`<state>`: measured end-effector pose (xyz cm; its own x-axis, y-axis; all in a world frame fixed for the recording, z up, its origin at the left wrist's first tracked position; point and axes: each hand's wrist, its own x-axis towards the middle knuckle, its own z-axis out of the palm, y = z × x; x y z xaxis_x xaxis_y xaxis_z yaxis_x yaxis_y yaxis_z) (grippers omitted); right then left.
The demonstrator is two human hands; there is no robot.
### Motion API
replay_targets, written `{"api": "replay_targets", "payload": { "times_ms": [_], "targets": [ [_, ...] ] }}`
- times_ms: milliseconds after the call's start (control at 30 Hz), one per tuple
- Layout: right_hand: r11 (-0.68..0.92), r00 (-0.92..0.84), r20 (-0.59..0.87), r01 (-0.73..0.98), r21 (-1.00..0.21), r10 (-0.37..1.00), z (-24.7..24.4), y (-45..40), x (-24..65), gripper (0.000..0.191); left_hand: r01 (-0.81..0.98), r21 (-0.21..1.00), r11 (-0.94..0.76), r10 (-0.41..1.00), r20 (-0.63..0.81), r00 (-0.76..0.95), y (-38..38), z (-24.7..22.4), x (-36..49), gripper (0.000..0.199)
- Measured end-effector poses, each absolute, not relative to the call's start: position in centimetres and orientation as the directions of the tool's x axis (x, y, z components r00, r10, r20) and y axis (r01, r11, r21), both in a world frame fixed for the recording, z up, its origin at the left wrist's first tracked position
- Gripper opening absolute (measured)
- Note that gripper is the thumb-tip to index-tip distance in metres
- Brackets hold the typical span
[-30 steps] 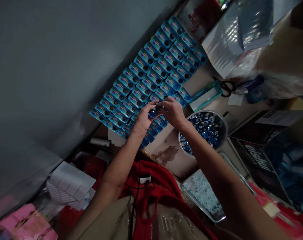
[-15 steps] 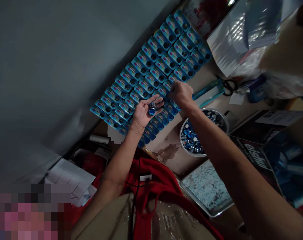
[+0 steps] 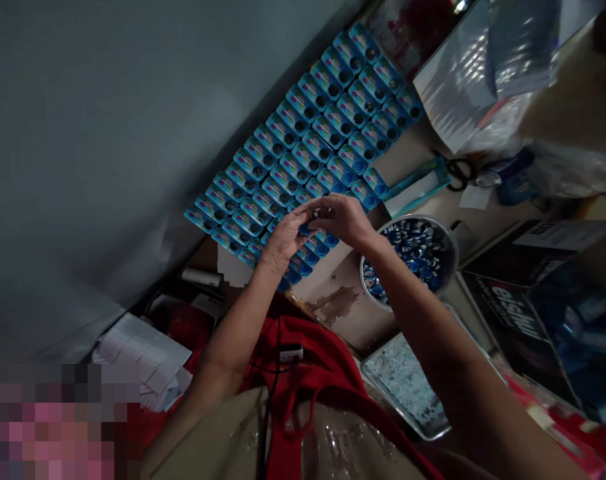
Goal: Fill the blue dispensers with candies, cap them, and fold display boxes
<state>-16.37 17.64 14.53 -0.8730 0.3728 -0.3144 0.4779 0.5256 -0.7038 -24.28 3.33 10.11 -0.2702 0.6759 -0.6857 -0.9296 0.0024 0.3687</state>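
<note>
Rows of blue cards with round recesses (image 3: pixel 303 100) lie slanted across the table; some recesses near the front hold blue round pieces. Over their front edge, my left hand (image 3: pixel 283 241) is palm up, its fingers curled around small blue-and-silver pieces (image 3: pixel 305 228). My right hand (image 3: pixel 347 219) meets it from the right, fingers bent onto the pieces in the left palm; what its fingertips pinch is too small to make out. Just right of my right hand, partly behind the forearm, a round metal bowl (image 3: pixel 453 253) holds many blue-and-silver pieces.
A metal tray (image 3: pixel 435 430) of small pale bits lies below the bowl. Farther right are a teal open box (image 3: pixel 415 189), black scissors (image 3: pixel 460 175), clear plastic bags (image 3: pixel 573 167) and a black carton (image 3: pixel 513 313). White papers (image 3: pixel 143 353) lie at lower left.
My right hand has moved down and left from the cards to my left hand. The fingers of my left hand have curled in. More blue round pieces show on the cards where my right hand was.
</note>
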Motion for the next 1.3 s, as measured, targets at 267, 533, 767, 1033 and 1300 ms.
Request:
{"api": "replay_targets", "payload": {
  "times_ms": [267, 533, 767, 1033, 1300],
  "targets": [
    [0.194, -0.744, -0.546, 0.644, -0.74, 0.385, 13.0, 19.2, -13.2, 0.016, -0.927, 0.362, 0.098, 0.701, -0.687, -0.194, 3.6, 10.1, -22.1, 0.022],
    [0.541, -0.706, -0.248, 0.682, -0.493, 0.663, 12.8, 19.9, -16.7, 0.021, -0.953, 0.298, -0.05, 0.593, -0.759, -0.269, 3.6, 11.0, -23.7, 0.012],
    [0.663, -0.696, -0.339, 0.713, -0.229, 0.633, 10.2, 21.7, -19.5, 0.008, -0.967, 0.24, -0.081, 0.543, -0.803, -0.245, 2.6, 11.1, -25.4, 0.023],
    [0.664, -0.701, -0.381, 0.706, -0.247, 0.603, 12.9, 20.3, -20.1, 0.007, -0.968, 0.236, -0.082, 0.506, -0.827, -0.245, 2.3, 12.0, -24.6, 0.031],
    [0.565, -0.818, -0.349, 0.57, -0.596, 0.457, 15.1, 13.3, -16.2, 0.017, -0.963, 0.269, -0.022, 0.414, -0.874, -0.254, 2.2, 11.6, -22.6, 0.016]
  ]
}}
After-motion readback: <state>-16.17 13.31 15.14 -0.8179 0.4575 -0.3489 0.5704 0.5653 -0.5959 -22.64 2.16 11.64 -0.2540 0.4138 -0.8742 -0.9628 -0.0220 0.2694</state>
